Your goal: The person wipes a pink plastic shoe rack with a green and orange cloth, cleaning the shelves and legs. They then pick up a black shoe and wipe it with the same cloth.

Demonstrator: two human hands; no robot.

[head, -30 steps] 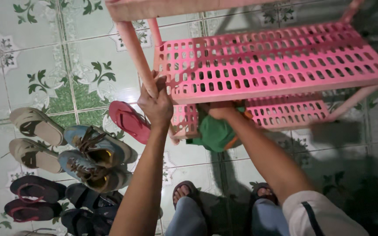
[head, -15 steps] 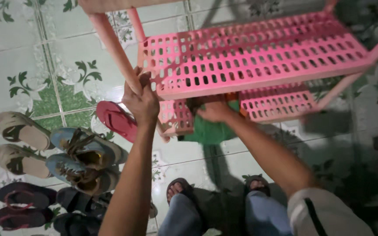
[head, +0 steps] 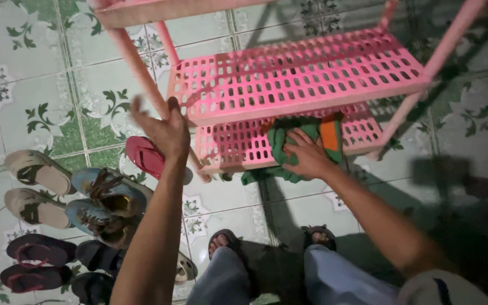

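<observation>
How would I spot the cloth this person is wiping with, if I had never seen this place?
Find the pink slotted plastic shoe rack standing on the green-patterned tile floor. On its lowest shelf, under the person's right hand, lies a crumpled green cloth with an orange patch. It is the only soft, green thing on the rack; the shoes all sit on the floor to the left.
</observation>
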